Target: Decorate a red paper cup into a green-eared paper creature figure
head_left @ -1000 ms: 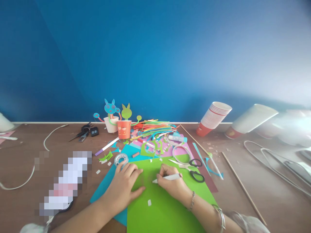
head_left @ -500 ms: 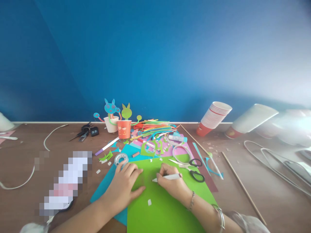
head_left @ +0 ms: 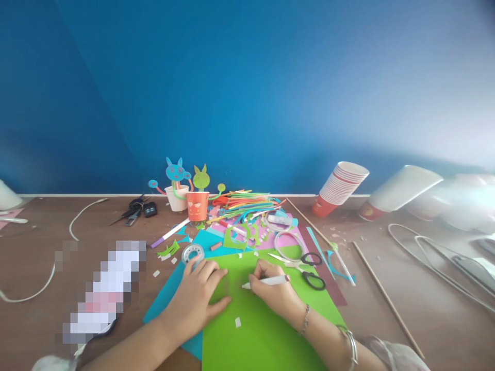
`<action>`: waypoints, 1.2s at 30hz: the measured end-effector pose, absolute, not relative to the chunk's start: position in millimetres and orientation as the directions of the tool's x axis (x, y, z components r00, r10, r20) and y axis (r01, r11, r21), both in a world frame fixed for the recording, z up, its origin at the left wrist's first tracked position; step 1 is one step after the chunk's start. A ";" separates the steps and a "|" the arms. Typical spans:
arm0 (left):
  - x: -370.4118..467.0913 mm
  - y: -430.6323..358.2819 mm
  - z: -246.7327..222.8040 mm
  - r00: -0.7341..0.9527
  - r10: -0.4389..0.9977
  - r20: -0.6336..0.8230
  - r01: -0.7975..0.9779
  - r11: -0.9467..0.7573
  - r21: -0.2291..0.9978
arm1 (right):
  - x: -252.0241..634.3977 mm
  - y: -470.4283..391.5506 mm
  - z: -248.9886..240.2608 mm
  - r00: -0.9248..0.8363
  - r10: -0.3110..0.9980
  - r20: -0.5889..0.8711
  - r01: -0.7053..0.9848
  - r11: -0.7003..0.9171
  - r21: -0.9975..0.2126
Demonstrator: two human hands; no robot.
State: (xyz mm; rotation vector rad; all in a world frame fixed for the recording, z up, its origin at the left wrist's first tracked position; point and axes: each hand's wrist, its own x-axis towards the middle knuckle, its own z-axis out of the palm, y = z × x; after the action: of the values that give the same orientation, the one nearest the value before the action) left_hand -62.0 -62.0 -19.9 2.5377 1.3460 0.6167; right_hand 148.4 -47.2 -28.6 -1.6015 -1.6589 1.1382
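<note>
A white marker [head_left: 270,281] with a dark red end is gripped in my right hand [head_left: 273,288], its tip at the surface of a green paper sheet [head_left: 263,330]. My left hand [head_left: 201,288] rests with fingers apart on the left part of the sheet, its fingertips close to a roll of clear tape [head_left: 193,254]. Faint marks may lie between the hands, too pale to make out. Beside my right hand, black-handled scissors [head_left: 305,268] lie on the green sheet. Under it, blue paper [head_left: 166,306] sticks out on the left. A small white scrap [head_left: 237,322] lies on the green.
Two paper-cup figures, one white [head_left: 178,198] and one red [head_left: 197,206], stand near the wall. Colourful craft sticks [head_left: 249,203] are piled beside them. Stacked paper cups [head_left: 340,188], a wooden stick [head_left: 386,299] and a cable [head_left: 436,257] lie to the right; keys [head_left: 135,210] lie left.
</note>
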 end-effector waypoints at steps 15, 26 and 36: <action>-62.2 -62.0 -21.8 0.494 0.823 0.280 0.739 -0.567 0.364 | 149.3 -47.0 -30.1 -0.132 0.981 -0.142 0.512 -0.056 -0.857; -62.5 -61.9 -21.7 0.493 0.828 0.267 0.732 -0.561 0.387 | 148.0 -46.8 -27.5 -0.134 0.980 -0.147 0.503 -0.061 -0.862; -62.0 -61.9 -20.6 0.489 0.836 0.248 0.738 -0.548 0.393 | 147.8 -46.9 -28.6 -0.132 0.977 -0.165 0.496 -0.079 -0.865</action>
State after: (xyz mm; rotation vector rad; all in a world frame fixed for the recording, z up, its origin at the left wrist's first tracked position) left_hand -62.0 -61.9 -20.6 2.5008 1.3476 0.6099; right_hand 147.8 -46.9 -28.6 -1.5984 -1.6565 1.1501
